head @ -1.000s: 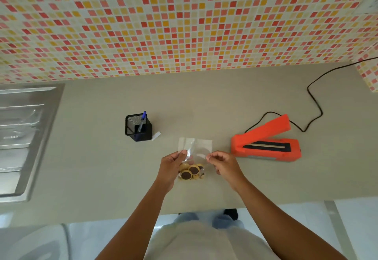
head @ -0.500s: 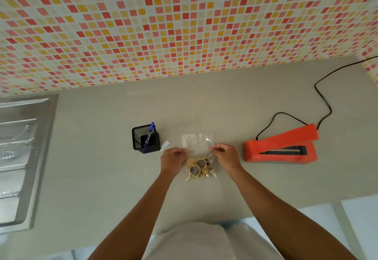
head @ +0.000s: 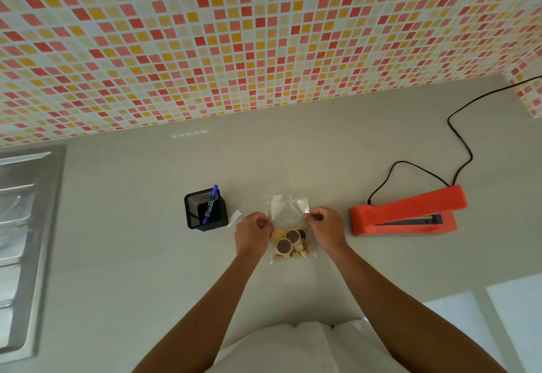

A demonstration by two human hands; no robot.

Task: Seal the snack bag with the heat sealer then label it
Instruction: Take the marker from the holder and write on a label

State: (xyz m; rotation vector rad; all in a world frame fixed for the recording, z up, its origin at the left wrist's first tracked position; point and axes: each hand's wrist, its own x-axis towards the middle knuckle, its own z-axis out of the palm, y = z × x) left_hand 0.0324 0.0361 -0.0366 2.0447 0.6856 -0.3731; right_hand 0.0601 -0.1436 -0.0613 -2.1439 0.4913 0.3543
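A clear snack bag [head: 289,220] with round biscuits in its lower part lies on the grey counter [head: 146,255] in front of me. My left hand [head: 252,233] pinches the bag's left edge and my right hand [head: 326,227] pinches its right edge, just below the open top. An orange heat sealer [head: 406,211] sits to the right of the bag with its lid raised a little. A white label [head: 234,218] lies flat between the pen holder and my left hand.
A black mesh pen holder [head: 205,211] with a blue marker [head: 211,204] stands left of the bag. The sealer's black cord [head: 460,144] runs back toward the tiled wall. A steel sink [head: 26,240] fills the far left. The counter's front edge is near my body.
Both hands slid up the bag's sides toward its open top, and the top has been pulled more upright. My view shifted closer and slightly leftward.
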